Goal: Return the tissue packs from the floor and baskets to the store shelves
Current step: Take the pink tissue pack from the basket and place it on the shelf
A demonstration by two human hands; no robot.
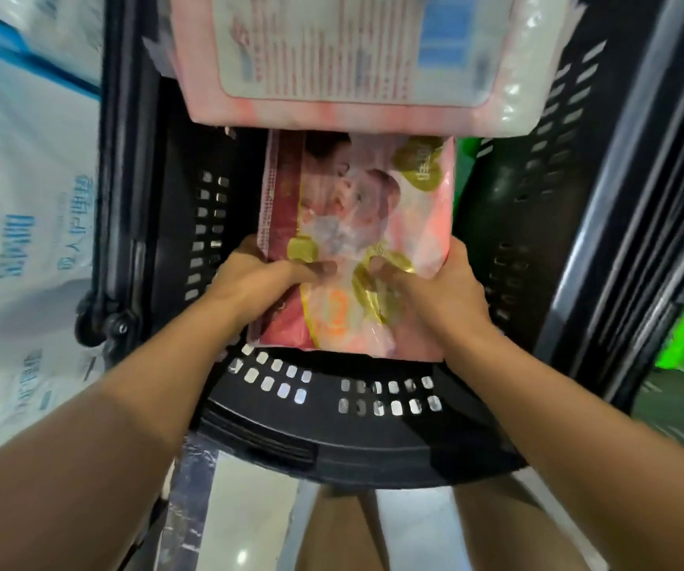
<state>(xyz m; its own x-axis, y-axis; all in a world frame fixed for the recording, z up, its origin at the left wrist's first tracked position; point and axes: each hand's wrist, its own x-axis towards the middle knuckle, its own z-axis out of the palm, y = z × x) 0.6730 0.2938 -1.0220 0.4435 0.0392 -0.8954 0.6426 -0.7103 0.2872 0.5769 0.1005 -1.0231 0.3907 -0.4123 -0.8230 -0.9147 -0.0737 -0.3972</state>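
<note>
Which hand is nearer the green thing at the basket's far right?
Right. The right hand grips the pink tissue pack on the side facing the green thing; the left hand grips the pack's opposite edge, farther away.

Little is legible. The white pack [23,208] at the left carries blue Chinese characters, upside down and too blurred to read. The pink pack [356,241] in the basket shows gold leaf badges with characters that stay unclear. The far pink pack [352,55] bears a panel of fine red print, unreadable.
</note>
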